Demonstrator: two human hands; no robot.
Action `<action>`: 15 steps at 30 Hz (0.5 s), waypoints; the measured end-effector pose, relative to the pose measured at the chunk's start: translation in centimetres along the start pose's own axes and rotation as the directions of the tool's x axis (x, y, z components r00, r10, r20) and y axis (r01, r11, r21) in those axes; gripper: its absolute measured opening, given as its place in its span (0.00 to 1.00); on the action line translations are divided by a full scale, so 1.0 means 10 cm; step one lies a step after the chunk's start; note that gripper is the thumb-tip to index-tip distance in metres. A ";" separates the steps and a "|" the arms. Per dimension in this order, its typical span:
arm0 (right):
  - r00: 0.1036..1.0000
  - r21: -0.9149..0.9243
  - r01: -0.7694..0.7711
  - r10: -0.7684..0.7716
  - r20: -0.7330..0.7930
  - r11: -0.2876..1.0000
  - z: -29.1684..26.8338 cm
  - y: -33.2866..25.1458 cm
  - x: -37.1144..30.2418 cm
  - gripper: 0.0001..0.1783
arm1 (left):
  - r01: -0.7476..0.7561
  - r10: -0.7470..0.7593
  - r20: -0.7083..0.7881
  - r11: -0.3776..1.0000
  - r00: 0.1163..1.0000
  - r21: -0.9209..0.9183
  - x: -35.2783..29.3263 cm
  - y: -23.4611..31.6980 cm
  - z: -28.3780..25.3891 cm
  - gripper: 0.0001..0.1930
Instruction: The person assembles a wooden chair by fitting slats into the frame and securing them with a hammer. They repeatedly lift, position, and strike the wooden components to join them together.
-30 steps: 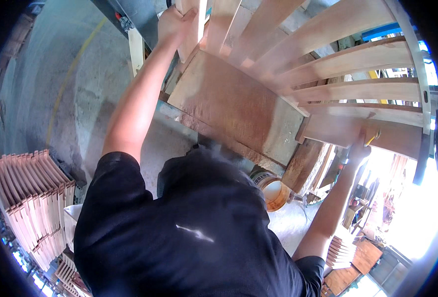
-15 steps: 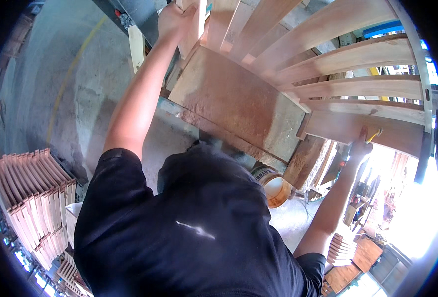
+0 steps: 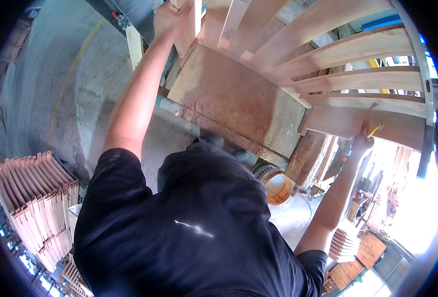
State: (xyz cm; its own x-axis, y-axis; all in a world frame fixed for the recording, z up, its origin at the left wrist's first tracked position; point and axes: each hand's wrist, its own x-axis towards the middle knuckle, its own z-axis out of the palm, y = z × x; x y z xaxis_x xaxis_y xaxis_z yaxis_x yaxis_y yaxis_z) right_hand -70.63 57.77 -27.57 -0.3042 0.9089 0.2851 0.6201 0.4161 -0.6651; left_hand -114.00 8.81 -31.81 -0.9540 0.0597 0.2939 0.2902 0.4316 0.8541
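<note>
A slatted wooden frame [image 3: 345,47] stands over the worktable, its pale slats fanning across the upper right. At its far left end, my left hand [image 3: 171,19] is closed around an upright wooden post [image 3: 195,20]. My right hand [image 3: 362,142] rests against the broad board [image 3: 338,121] at the frame's right end, a finger laid along its face. From that closed hand sticks out a thin yellow tool [image 3: 376,129], too small to name exactly. The wooden worktable top [image 3: 229,94] between my arms is coated with reddish dust.
An open bucket [image 3: 278,190] with pale contents stands below the table's near right corner. Stacked curved wooden parts [image 3: 38,198] rise at the left, with more slatted pieces [image 3: 345,242] at the lower right. A yellow line [image 3: 73,69] crosses the concrete floor.
The frame appears slightly higher in the picture, with a small shift of the view. Both hands keep their places on it, and the yellow tool has tilted slightly upward.
</note>
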 end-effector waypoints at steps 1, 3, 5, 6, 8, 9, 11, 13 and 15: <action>1.000 -0.029 0.001 -0.001 -0.004 1.000 -0.01 0.00 0.01 0.39 | -0.012 0.011 0.010 1.000 1.000 0.016 0.00 0.01 -0.01 0.22; 1.000 -0.051 0.005 -0.005 -0.014 0.999 -0.03 0.03 0.02 0.38 | -0.036 0.036 0.004 0.999 0.999 0.019 0.00 0.02 0.00 0.22; 1.000 -0.038 0.010 -0.011 -0.027 0.999 -0.02 0.09 0.05 0.38 | -0.063 0.062 -0.027 0.998 0.998 -0.008 -0.01 0.02 0.02 0.21; 1.000 -0.034 0.011 -0.011 -0.024 0.999 -0.01 0.05 0.03 0.37 | -0.042 0.042 -0.014 0.999 0.999 -0.004 -0.01 0.01 0.02 0.21; 1.000 -0.026 0.012 -0.012 -0.019 1.000 0.00 -0.04 -0.02 0.37 | -0.003 0.003 0.011 1.000 1.000 0.004 0.01 -0.01 -0.01 0.21; 1.000 -0.024 -0.010 0.009 -0.011 1.000 -0.01 -0.03 -0.01 0.36 | -0.029 0.029 0.001 1.000 1.000 -0.010 0.01 0.01 0.00 0.21; 0.999 -0.021 -0.052 0.052 0.005 0.998 -0.02 -0.03 0.01 0.35 | -0.083 0.082 -0.022 0.996 0.996 -0.037 -0.01 0.03 0.01 0.21; 1.000 -0.001 0.006 -0.006 -0.024 1.000 0.01 0.08 0.04 0.34 | -0.072 0.073 -0.018 0.997 0.997 0.028 0.02 0.00 0.01 0.21; 0.999 0.012 0.026 -0.025 -0.021 1.000 0.02 0.16 0.09 0.33 | -0.077 0.077 -0.015 0.997 0.997 0.001 0.03 -0.03 0.02 0.21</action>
State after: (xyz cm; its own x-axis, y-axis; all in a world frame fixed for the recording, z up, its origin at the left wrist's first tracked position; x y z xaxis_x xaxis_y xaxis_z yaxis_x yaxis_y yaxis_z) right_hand -70.13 59.28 -28.51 -0.3044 0.8985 0.3164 0.6034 0.4389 -0.6658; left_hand -114.39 8.90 -32.11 -0.9277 0.0796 0.3648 0.3625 0.4267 0.8286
